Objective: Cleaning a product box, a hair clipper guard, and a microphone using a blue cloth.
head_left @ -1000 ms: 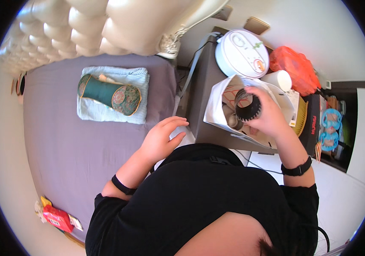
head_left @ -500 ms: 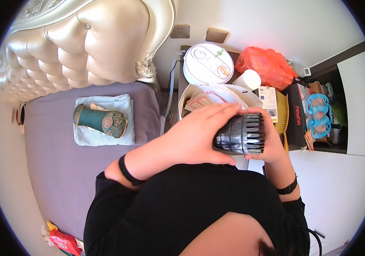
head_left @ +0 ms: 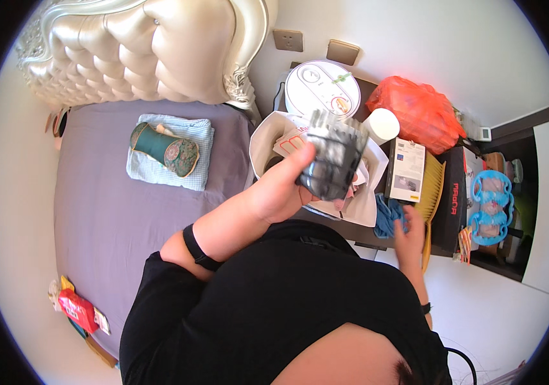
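Note:
In my left hand (head_left: 284, 186) is a black, glossy cup-shaped thing (head_left: 335, 160) with a ring of comb-like teeth round its rim. The toothed end is tilted up and away from me, smeared by motion. My thumb lies along its side, and the other fingers are mostly hidden behind it. It hangs above a white bag (head_left: 369, 208) with papers and small items inside. My right hand (head_left: 410, 240) has its fingers apart, holding nothing. It is beside a crumpled blue cloth (head_left: 386, 217); whether it touches the cloth I cannot tell.
On the dark cabinet stand a round white appliance (head_left: 316, 96), a white roll (head_left: 382, 125), a red plastic bag (head_left: 412, 112), a white box (head_left: 406, 170) and a yellow brush (head_left: 429, 199). At left is a bed (head_left: 107, 237) with a folded checked cloth (head_left: 202, 167) and green pillow (head_left: 159, 149).
My right hand has let go of the black toothed thing and moved down beside the blue cloth. The left hand has turned the thing so its teeth point up and away. The view has shifted slightly.

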### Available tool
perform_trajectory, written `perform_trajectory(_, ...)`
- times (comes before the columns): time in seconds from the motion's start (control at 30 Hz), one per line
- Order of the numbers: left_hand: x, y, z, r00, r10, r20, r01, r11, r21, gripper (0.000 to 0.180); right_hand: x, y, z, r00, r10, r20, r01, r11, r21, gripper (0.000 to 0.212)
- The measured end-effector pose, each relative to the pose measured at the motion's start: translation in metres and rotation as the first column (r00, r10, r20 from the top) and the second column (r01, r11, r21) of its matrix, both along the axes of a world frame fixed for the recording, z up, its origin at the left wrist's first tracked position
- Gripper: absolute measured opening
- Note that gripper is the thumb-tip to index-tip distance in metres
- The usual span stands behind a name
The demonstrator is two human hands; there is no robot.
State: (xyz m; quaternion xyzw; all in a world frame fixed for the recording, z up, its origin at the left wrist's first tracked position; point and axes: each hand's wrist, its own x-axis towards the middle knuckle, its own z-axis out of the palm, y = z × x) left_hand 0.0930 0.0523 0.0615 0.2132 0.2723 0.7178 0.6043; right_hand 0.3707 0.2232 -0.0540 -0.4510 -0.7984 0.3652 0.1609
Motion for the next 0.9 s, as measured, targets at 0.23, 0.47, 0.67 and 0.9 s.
perform_trajectory(0.23,0.029,-0.003,0.003,0.973,0.072,0.221,-0.072,0.997,-0.005,0.067,-0.001,-0.006,-0.058,0.856,0.383,0.347,-0.469,0.858,0.210,0.056)
perform_trajectory(0.47,0.061,-0.006,0.010,0.989,0.147,-0.015,-0.147,0.985,-0.091,0.073,0.011,0.014,-0.075,0.791,0.351,0.501,-0.553,0.760,0.341,0.056)
perform_trajectory(0.67,0.083,-0.003,0.004,0.984,0.170,-0.056,-0.174,0.982,-0.070,0.063,0.030,0.031,-0.081,0.752,0.534,0.386,-0.638,0.737,0.223,0.040)
perform_trajectory(0.9,0.103,0.019,0.017,0.893,0.237,-0.382,-0.258,0.966,-0.003,0.068,0.052,0.045,-0.045,0.983,0.053,-0.174,-0.159,0.716,-0.680,0.041)
